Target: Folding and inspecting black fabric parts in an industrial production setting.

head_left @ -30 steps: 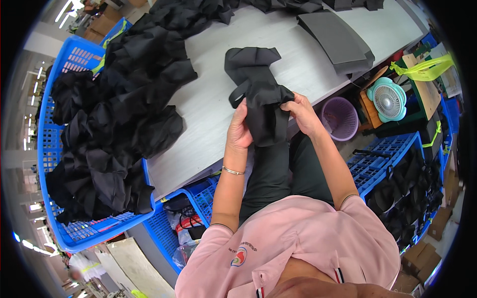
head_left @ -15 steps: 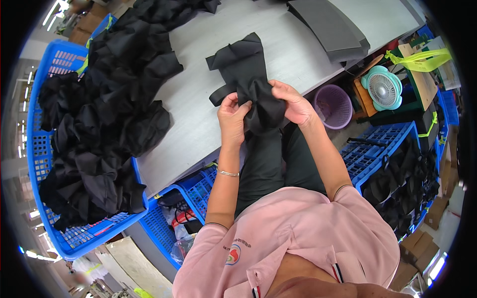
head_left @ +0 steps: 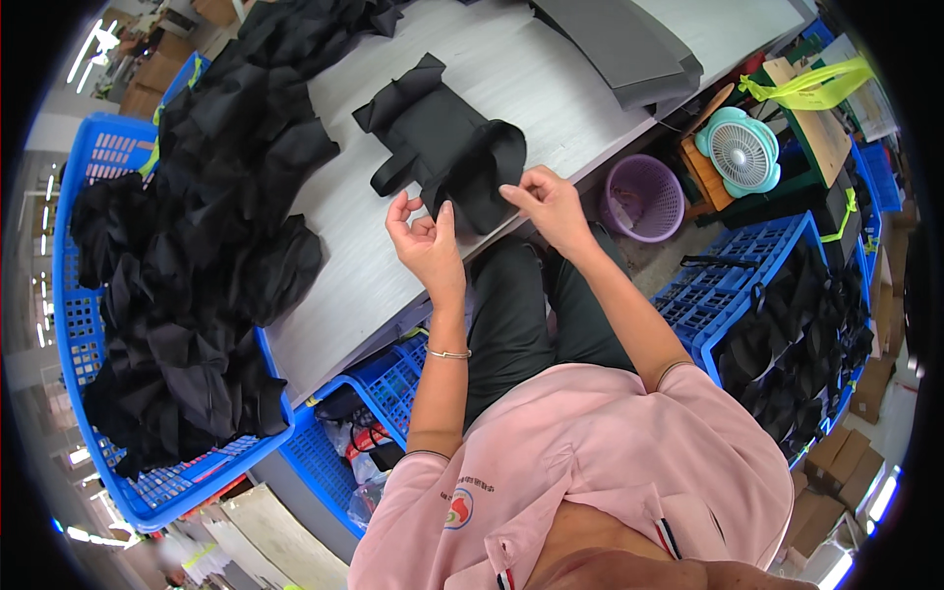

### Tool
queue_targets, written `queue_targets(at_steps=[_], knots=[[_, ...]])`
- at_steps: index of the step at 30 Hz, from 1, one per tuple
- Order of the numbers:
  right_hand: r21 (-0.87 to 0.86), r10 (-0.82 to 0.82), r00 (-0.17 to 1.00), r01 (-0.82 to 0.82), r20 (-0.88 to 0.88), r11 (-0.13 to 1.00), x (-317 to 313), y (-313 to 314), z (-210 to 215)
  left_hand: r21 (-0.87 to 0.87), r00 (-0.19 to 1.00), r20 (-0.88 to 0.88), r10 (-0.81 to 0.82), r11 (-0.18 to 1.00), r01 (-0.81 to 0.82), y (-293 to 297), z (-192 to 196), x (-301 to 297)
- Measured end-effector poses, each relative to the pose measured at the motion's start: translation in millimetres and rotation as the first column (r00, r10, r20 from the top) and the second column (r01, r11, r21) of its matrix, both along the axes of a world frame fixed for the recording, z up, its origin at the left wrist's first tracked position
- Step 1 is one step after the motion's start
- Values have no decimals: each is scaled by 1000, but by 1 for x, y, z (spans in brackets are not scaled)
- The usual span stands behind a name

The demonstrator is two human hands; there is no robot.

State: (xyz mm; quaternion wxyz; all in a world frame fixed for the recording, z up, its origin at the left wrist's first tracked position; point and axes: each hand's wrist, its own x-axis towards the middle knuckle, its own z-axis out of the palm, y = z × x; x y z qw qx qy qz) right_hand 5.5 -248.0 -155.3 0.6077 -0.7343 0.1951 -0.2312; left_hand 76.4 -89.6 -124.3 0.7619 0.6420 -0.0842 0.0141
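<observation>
A black fabric bag point(head_left: 438, 133) with strap loops lies on the table in front of me, its near end bunched up at the table's front edge. My left hand point(head_left: 431, 246) is at the bag's near left side, fingers spread and slightly curled, thumb tip against the cloth. No fabric is visibly gripped there. At the near right side, my right hand point(head_left: 557, 208) pinches the cloth's edge between thumb and fingers. One loop stands up on the right of the bag, and another sticks out on its left.
On the left, a blue basket point(head_left: 87, 324) overflows with black cloth pieces point(head_left: 211, 246) reaching onto the pale table point(head_left: 339, 231). Dark flat sheets point(head_left: 619, 44) lie far right. A purple bin point(head_left: 644, 197), a turquoise fan point(head_left: 742, 152) and a blue crate point(head_left: 733, 280) stand to the right.
The bag has moved forward and left from over my lap, flatter on the table now. My left hand has loosened from its pinch and its fingers have spread; my right hand has shifted left.
</observation>
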Motion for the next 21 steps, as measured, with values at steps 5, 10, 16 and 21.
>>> queue_targets(at_steps=[5, 10, 16, 21], knots=[[-86, -21, 998, 16, -54, 996, 8, 11, 18, 144, 984, 165, 64, 986, -89, 3, 10, 11], [-509, -300, 954, 266, 15, 819, 9, -33, 33, 224, 969, 237, 74, 966, -129, 14, 20, 35], [-971, -538, 835, 209, 116, 116, 15, -115, 74, 140, 977, 198, 75, 985, -104, 17, 33, 3], [-990, -469, 880, 126, 79, 70, -6, -185, 57, 52, 988, 154, -7, 999, -1, 19, 27, -38]])
